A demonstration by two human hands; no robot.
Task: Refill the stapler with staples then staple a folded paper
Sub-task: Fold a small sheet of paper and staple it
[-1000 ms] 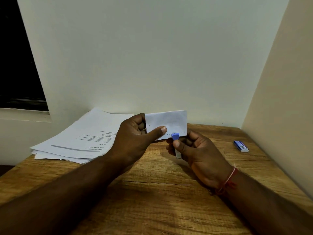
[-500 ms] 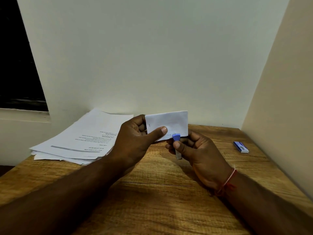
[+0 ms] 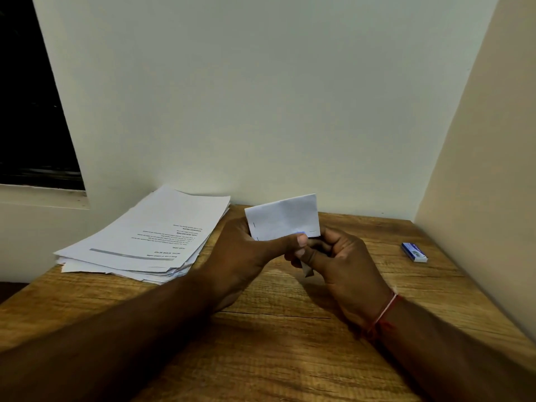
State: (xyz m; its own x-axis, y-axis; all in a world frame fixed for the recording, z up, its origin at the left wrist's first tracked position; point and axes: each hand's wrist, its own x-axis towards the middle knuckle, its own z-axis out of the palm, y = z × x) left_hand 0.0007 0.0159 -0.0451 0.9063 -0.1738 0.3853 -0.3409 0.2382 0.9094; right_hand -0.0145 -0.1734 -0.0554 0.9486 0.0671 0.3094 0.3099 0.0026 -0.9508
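A small folded white paper (image 3: pixel 282 217) stands upright above the desk, pinched at its lower edge by my left hand (image 3: pixel 246 253), thumb across the front. Two staples show on it, one near the left edge and one near the lower right corner. My right hand (image 3: pixel 339 262) is closed around a small stapler (image 3: pixel 307 269); only its grey lower end sticks out below the fingers, and a trace of blue shows by my left thumb tip. The two hands touch under the paper.
A stack of printed sheets (image 3: pixel 150 236) lies at the back left of the wooden desk (image 3: pixel 275 343). A small blue staple box (image 3: pixel 414 252) rests at the right near the side wall. A dark window is at the far left.
The stapler's blue tip, earlier visible in front of the paper's lower edge, has dropped back into my right hand. The paper has tilted slightly and a staple now shows at its lower right corner.
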